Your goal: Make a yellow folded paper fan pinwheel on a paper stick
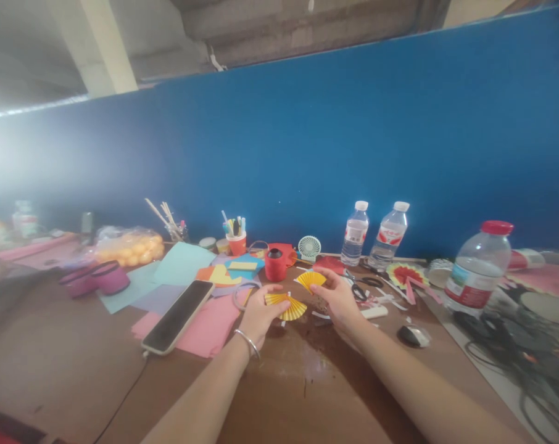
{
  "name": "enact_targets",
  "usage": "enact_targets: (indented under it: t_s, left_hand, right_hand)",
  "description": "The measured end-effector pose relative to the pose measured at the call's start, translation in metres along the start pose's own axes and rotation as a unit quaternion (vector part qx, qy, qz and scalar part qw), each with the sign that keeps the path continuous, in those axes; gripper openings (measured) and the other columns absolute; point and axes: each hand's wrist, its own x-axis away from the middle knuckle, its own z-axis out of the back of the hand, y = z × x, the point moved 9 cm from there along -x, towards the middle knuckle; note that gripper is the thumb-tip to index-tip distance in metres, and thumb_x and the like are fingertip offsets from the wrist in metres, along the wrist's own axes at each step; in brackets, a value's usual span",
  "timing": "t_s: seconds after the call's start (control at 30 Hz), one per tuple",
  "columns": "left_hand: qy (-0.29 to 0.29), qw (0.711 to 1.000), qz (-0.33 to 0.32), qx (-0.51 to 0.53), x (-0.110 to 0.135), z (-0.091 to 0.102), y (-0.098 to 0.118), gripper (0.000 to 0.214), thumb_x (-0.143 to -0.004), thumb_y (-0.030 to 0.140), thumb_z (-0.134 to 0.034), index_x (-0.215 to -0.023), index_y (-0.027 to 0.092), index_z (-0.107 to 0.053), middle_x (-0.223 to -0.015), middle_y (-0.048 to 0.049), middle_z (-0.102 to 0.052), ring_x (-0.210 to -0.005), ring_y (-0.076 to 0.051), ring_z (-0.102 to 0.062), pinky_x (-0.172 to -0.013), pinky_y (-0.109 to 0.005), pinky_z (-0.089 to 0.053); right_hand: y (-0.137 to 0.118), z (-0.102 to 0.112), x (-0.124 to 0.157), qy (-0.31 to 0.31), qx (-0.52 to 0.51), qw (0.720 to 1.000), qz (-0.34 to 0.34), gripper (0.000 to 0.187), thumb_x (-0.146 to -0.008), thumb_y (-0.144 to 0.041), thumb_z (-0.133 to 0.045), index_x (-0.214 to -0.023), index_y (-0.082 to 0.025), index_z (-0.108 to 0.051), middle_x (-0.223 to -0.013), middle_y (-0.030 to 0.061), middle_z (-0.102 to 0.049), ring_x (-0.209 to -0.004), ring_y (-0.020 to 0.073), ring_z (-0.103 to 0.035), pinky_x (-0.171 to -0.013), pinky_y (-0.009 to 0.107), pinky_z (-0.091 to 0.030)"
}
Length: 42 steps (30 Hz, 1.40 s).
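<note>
My left hand (261,312) pinches a yellow pleated paper fan (292,309), spread in a half circle with its folds fanning downward. In my right hand (339,299) is a second yellow pleated paper fan (311,280), held between thumb and fingers and slightly higher. The two fans are apart, above the brown table (302,382). A silver bangle (248,343) is on my left wrist. Just behind the fans stands a small red container with a black top (275,265). Black-handled scissors (359,292) lie beyond my right hand.
Left: a phone on a cable (178,317), coloured paper sheets (210,333) and purple bands (110,277). Behind: a pen cup (237,243), a small fan (310,248) and two water bottles (355,234). Right: a mouse (413,336), paper scraps, a large bottle (476,271) and tangled cables (515,351).
</note>
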Motion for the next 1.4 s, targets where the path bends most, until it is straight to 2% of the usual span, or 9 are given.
enact_targets:
  t_s: [0.17, 0.27, 0.5, 0.67, 0.87, 1.03, 1.13, 1.23, 1.4]
  left_hand:
    - [0.003, 0.997, -0.017, 0.082, -0.002, 0.0, 0.006, 0.043, -0.059, 0.025, -0.069, -0.096, 0.012, -0.052, -0.086, -0.0081, -0.062, -0.072, -0.015, -0.06, -0.063, -0.025, -0.047]
    - [0.022, 0.996, -0.002, 0.084, -0.003, 0.004, 0.002, 0.041, -0.062, 0.028, -0.066, -0.097, 0.013, -0.051, -0.085, -0.0075, -0.061, -0.069, -0.013, -0.059, -0.056, -0.021, -0.046]
    - [0.061, 0.996, 0.016, 0.061, -0.001, 0.013, -0.004, 0.047, -0.067, 0.034, -0.061, -0.108, 0.022, -0.042, -0.093, -0.0064, -0.058, -0.067, -0.015, -0.059, -0.048, -0.024, -0.047]
    - [0.043, 0.998, 0.014, 0.053, -0.002, 0.008, -0.003, 0.041, -0.066, 0.029, -0.06, -0.104, 0.022, -0.044, -0.084, -0.0033, -0.058, -0.062, -0.014, -0.058, -0.043, -0.022, -0.044]
    - [0.011, 0.989, 0.075, 0.124, -0.002, 0.002, -0.015, 0.035, -0.068, 0.029, -0.057, -0.1, 0.025, -0.044, -0.085, -0.0006, -0.058, -0.06, -0.011, -0.058, -0.047, -0.021, -0.044]
    - [-0.005, 0.986, 0.089, 0.141, -0.001, -0.002, -0.015, 0.039, -0.066, 0.028, -0.061, -0.1, 0.025, -0.044, -0.085, 0.0001, -0.056, -0.061, -0.01, -0.057, -0.048, -0.02, -0.044]
    - [-0.016, 0.991, 0.064, 0.118, 0.0, -0.004, -0.009, 0.048, -0.063, 0.024, -0.064, -0.106, 0.026, -0.041, -0.088, -0.0006, -0.055, -0.064, -0.011, -0.057, -0.049, -0.02, -0.044]
    - [-0.014, 0.997, -0.01, 0.077, -0.001, -0.003, 0.004, 0.054, -0.061, 0.022, -0.066, -0.109, 0.024, -0.041, -0.095, -0.0034, -0.055, -0.075, -0.014, -0.057, -0.059, -0.023, -0.046]
    - [0.022, 0.997, -0.071, 0.005, -0.003, 0.005, 0.012, 0.052, -0.06, 0.021, -0.067, -0.107, 0.019, -0.044, -0.093, -0.0054, -0.057, -0.082, -0.016, -0.055, -0.07, -0.028, -0.044]
  right_hand:
    - [0.001, -0.004, 0.001, -0.028, 0.037, 0.999, -0.008, 0.023, -0.057, -0.025, -0.068, -0.074, -0.021, -0.052, -0.074, -0.0009, -0.06, -0.063, 0.0149, -0.055, -0.059, 0.027, -0.043]
    - [-0.005, -0.004, 0.001, -0.031, 0.05, 0.998, 0.013, 0.019, -0.057, -0.023, -0.067, -0.066, -0.02, -0.051, -0.075, -0.0023, -0.059, -0.062, 0.0131, -0.053, -0.057, 0.025, -0.039]
    - [-0.016, -0.02, 0.009, -0.125, 0.017, 0.991, 0.038, 0.013, -0.062, -0.027, -0.062, -0.067, -0.02, -0.053, -0.089, 0.0025, -0.059, -0.082, 0.0185, -0.052, -0.071, 0.03, -0.038]
    - [-0.014, -0.018, 0.008, -0.081, 0.066, 0.994, 0.044, 0.011, -0.064, -0.024, -0.06, -0.07, -0.021, -0.052, -0.083, 0.0012, -0.057, -0.08, 0.0179, -0.052, -0.069, 0.029, -0.04]
    - [-0.013, -0.022, 0.011, -0.081, 0.112, 0.989, 0.053, 0.046, -0.057, -0.012, -0.059, -0.1, -0.025, -0.05, -0.104, 0.002, -0.053, -0.091, 0.018, -0.051, -0.071, 0.028, -0.042]
    - [0.005, -0.023, 0.012, -0.082, 0.079, 0.993, -0.02, 0.027, -0.059, -0.019, -0.063, -0.085, -0.021, -0.057, -0.08, -0.0005, -0.059, -0.069, 0.0133, -0.054, -0.065, 0.026, -0.042]
    - [0.013, -0.023, 0.014, -0.068, 0.037, 0.995, -0.06, 0.03, -0.057, -0.027, -0.066, -0.085, -0.019, -0.061, -0.075, 0.0004, -0.06, -0.064, 0.013, -0.054, -0.061, 0.026, -0.041]
    - [0.017, -0.023, 0.015, -0.054, 0.026, 0.994, -0.089, 0.034, -0.057, -0.032, -0.067, -0.087, -0.017, -0.063, -0.076, 0.0028, -0.061, -0.063, 0.0138, -0.055, -0.06, 0.027, -0.042]
    - [0.009, -0.024, 0.016, -0.046, 0.095, 0.992, -0.072, 0.033, -0.057, -0.028, -0.066, -0.088, -0.019, -0.062, -0.077, 0.0015, -0.062, -0.063, 0.0129, -0.055, -0.06, 0.025, -0.043]
